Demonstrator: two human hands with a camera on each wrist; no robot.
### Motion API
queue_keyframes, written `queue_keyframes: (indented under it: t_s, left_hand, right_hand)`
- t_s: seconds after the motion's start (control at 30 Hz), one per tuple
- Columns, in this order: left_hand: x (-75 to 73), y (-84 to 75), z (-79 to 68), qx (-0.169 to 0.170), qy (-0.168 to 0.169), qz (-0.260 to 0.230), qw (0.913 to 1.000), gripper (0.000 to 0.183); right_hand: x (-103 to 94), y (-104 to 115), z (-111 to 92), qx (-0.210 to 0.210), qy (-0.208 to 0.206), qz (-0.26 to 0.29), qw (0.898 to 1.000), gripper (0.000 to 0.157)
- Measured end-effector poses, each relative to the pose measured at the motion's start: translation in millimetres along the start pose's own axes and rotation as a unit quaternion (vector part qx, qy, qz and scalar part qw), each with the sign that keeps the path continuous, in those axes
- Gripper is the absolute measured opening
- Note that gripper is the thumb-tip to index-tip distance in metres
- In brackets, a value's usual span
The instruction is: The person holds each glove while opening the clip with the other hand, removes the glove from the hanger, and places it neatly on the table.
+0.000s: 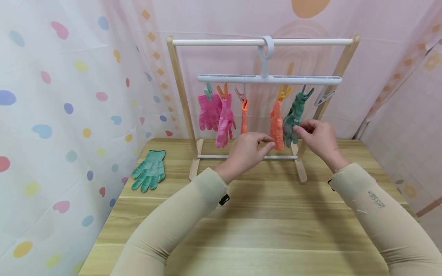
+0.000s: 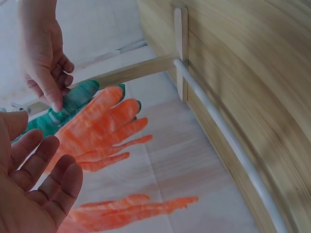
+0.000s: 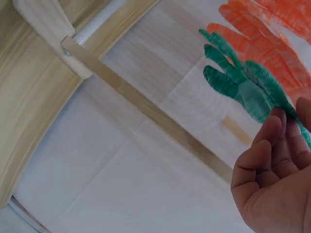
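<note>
A green glove [image 1: 296, 111] hangs from a dark green clothespin [image 1: 307, 94] at the right part of the hanger. My right hand [image 1: 319, 140] pinches this glove's edge between thumb and fingers, as the right wrist view shows the green glove [image 3: 257, 94] at the fingertips. Beside it an orange glove [image 1: 276, 126] hangs from a yellow clothespin [image 1: 284, 93]. My left hand [image 1: 246, 150] is close in front of that orange glove, and in the left wrist view its fingers [image 2: 46, 155] are loosely bent with nothing between them.
The pale blue hanger [image 1: 235, 79] hooks over the white bar [image 1: 217, 42] of a wooden stand. Two pink gloves [image 1: 210, 113] and another orange glove [image 1: 244, 117] hang at left. A grey clothespin [image 1: 324, 96] hangs bare. Another green glove [image 1: 150, 170] lies on the wooden table [image 1: 241, 237].
</note>
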State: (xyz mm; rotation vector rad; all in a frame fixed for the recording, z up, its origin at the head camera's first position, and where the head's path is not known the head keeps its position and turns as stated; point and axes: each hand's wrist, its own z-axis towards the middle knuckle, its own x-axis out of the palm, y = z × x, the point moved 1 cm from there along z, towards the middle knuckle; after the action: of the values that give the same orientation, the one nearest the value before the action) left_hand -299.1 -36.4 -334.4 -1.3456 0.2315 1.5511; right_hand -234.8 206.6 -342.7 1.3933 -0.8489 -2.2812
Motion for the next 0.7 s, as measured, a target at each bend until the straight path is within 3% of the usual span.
queue_keyframes:
  t_s: [0.13,0.37,0.7]
  left_hand:
    - [-4.7,1.0,1.2,-0.003,-0.018,-0.007,0.9998,0.028]
    - [-17.5,-2.9,5.7,0.011,-0.088,0.006,0.9961,0.033]
    - [-29.4,-14.0,5.4,0.063,-0.191,0.038,0.9788,0.039]
  right_hand:
    - [4.9,6,-6,-0.011,-0.02,0.008,1.0,0.034]
    - [23.5,24,-22,-0.055,-0.065,0.008,0.996,0.029]
    - [36.7,39,-47,-0.107,-0.086,-0.009,0.99,0.022]
